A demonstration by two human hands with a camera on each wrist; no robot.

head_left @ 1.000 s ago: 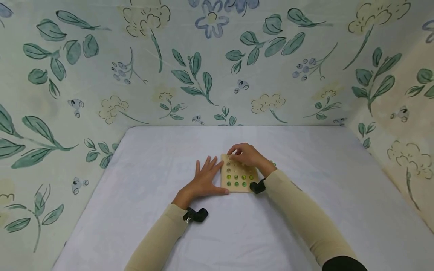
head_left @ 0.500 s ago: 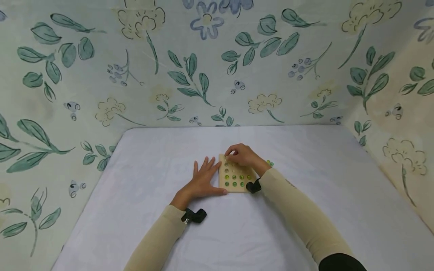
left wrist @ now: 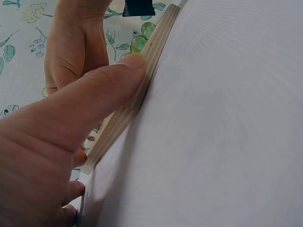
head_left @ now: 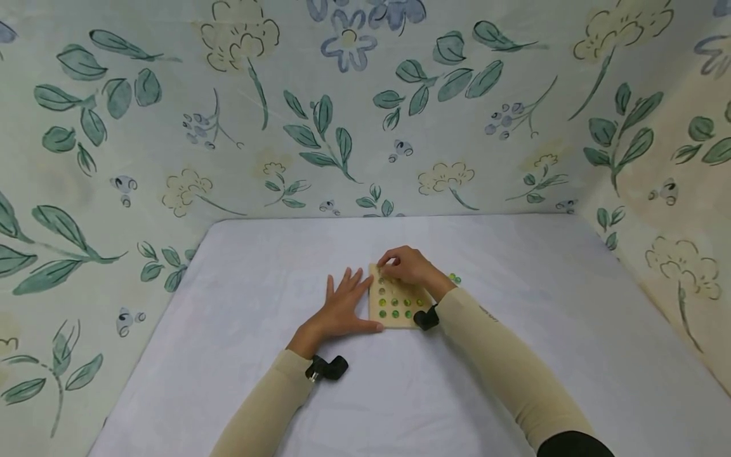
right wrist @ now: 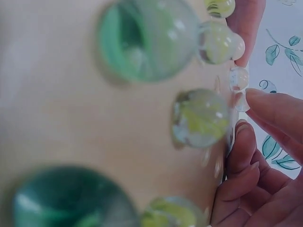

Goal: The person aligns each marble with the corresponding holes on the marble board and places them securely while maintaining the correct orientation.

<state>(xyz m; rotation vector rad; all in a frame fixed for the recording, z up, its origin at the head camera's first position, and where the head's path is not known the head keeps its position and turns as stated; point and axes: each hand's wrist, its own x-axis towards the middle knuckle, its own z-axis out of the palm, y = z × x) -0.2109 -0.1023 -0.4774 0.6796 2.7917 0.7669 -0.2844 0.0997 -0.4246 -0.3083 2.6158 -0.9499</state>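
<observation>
A square wooden board (head_left: 394,323) with rows of hollows lies on the table. Green and yellow glass marbles (head_left: 395,314) fill its near rows, with clear ones along its left column. My left hand (head_left: 341,312) has its fingers spread at the board's left side, and its thumb (left wrist: 128,71) presses the near edge. Above the far left corner, my right hand (head_left: 410,264) pinches a clear marble (right wrist: 242,101) between thumb and finger. In the right wrist view it is beside another clear marble (right wrist: 239,78). The right hand hides the board's far right part in the head view.
A few loose green marbles (head_left: 455,278) lie on the white tablecloth (head_left: 514,266) just right of the board, near the right wrist. A flowered cloth wall (head_left: 342,127) rises behind the table. Black wrist cameras (head_left: 426,318) sit close to the board.
The right hand's fingertips have shifted slightly left toward the board's far left corner. The left hand stays in place against the board. The head view has moved a little.
</observation>
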